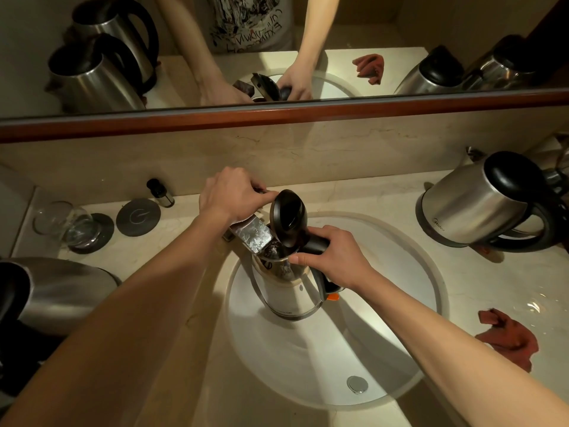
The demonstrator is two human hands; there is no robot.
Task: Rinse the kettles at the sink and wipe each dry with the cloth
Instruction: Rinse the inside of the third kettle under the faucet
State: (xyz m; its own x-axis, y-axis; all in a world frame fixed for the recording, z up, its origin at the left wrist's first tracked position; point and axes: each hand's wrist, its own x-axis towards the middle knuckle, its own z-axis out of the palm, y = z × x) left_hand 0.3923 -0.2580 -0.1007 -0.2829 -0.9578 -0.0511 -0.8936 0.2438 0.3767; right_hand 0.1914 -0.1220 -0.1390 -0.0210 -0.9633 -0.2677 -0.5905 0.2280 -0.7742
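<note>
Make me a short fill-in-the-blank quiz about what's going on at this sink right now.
1. The kettle held under the faucet has its lid ____.
2. The right hand grips the kettle's ____.
3. The red cloth lies on the counter to the ____ of the basin.
4. The left hand rests on the ____.

Answers: open; handle; right; faucet

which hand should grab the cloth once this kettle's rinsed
Left. The right hand has its grip on the kettle handle, while the left hand is only on the faucet. The cloth lies right, though.
</note>
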